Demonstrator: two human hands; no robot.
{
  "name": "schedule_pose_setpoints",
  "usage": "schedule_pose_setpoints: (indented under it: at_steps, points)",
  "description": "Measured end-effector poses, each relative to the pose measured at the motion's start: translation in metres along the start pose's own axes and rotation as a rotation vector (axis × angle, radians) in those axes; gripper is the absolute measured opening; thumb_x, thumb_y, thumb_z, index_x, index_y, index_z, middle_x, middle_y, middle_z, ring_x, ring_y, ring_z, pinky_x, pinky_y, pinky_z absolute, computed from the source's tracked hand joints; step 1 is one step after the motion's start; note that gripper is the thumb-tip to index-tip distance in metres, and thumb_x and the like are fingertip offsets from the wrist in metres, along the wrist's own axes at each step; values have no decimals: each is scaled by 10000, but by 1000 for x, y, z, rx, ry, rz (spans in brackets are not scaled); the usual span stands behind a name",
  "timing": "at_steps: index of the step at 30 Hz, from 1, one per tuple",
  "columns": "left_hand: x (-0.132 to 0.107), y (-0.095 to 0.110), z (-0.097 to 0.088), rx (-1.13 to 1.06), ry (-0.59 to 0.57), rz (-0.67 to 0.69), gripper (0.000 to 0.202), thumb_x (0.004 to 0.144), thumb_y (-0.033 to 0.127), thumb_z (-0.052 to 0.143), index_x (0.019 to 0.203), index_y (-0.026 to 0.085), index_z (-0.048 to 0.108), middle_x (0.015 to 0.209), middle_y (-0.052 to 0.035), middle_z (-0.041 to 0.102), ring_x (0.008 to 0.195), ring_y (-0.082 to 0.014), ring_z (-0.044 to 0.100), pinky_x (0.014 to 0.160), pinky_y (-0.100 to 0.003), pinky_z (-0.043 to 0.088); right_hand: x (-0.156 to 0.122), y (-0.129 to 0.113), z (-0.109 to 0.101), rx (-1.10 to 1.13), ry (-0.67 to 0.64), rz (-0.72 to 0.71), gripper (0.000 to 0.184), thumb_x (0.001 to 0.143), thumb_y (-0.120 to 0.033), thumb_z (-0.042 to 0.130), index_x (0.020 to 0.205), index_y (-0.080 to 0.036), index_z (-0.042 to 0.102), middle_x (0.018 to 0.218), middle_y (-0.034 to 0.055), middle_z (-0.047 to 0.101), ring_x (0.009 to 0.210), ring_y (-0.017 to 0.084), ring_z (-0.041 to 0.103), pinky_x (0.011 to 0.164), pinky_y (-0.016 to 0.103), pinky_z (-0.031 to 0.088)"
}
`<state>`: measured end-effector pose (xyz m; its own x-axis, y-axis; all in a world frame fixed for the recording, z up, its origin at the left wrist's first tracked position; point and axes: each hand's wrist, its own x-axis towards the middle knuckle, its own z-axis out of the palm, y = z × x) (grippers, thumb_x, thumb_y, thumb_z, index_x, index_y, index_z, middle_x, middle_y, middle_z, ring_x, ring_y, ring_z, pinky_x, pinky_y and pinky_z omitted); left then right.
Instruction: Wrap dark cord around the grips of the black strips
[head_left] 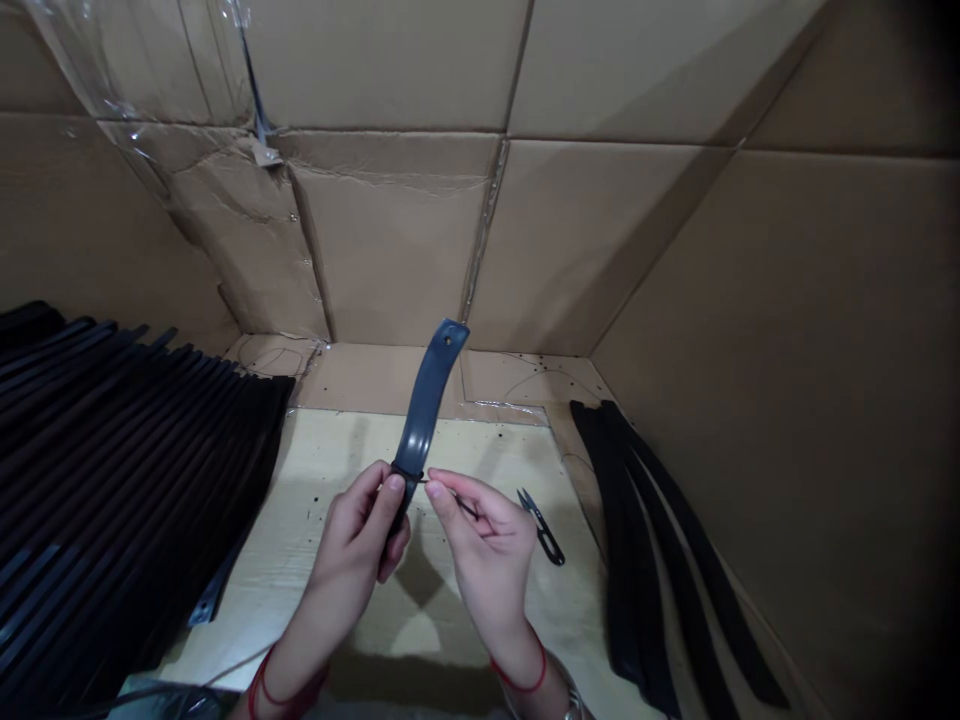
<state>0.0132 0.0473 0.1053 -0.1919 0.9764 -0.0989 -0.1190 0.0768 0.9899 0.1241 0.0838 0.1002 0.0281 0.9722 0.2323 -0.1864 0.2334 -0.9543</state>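
A curved, dark strip [430,393] with a small hole near its far end stands up from my left hand [367,525]. The fingers of that hand are wrapped round its lower part, thumb on the front. Across the strip, just above the thumb, runs a thin black cord or band [407,472]. My right hand [484,535] pinches the end of this cord close to the strip's right edge. A bit of dark cord also shows below the right fingertips. Thread snips [541,527] with black handles lie on the table to the right of my right hand.
Many black strips [135,470] are piled in a row at left. Several more black strips [637,540] lie at right. Cardboard walls [405,240] enclose the pale work surface [315,450] at the back and sides. Small black specks and loose threads are scattered about.
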Motion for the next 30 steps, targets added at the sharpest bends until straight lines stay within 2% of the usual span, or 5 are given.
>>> schedule_pose_setpoints:
  at_steps: [14,18,23,27,30]
  points:
    - [1,0,1,-67,-51,-28,331,911,513,505,813,198,470,487,94,388,380,-48,328,366,-140,250,-1,3,-3,-113,-47,-88,101,799,-210,698,798,-217,799,720,43,774,559,182,685,454,241,537]
    - [4,0,2,-90,-78,-22,334,906,512,511,813,191,484,474,89,408,371,-48,338,362,-140,250,-1,2,-3,-110,-37,-50,90,795,-241,705,787,-211,790,697,48,762,530,174,655,434,243,508]
    - [5,-1,0,-120,-105,-33,354,901,528,506,793,194,465,472,91,412,357,-39,327,351,-134,240,-1,5,-4,17,-49,73,92,774,-290,740,761,-200,752,686,48,732,613,189,665,530,272,539]
    - [2,-2,-4,-182,-188,-107,322,911,511,503,854,196,481,479,93,418,349,-37,320,339,-131,224,1,9,-4,191,-111,202,187,737,-362,775,733,-180,735,540,-10,597,409,81,423,361,199,313]
    - [3,0,-8,-232,-266,-194,327,900,510,522,836,192,484,459,97,396,328,-33,284,317,-127,195,2,7,-5,343,-181,344,215,686,-353,819,732,-166,723,527,-38,548,388,28,234,361,180,153]
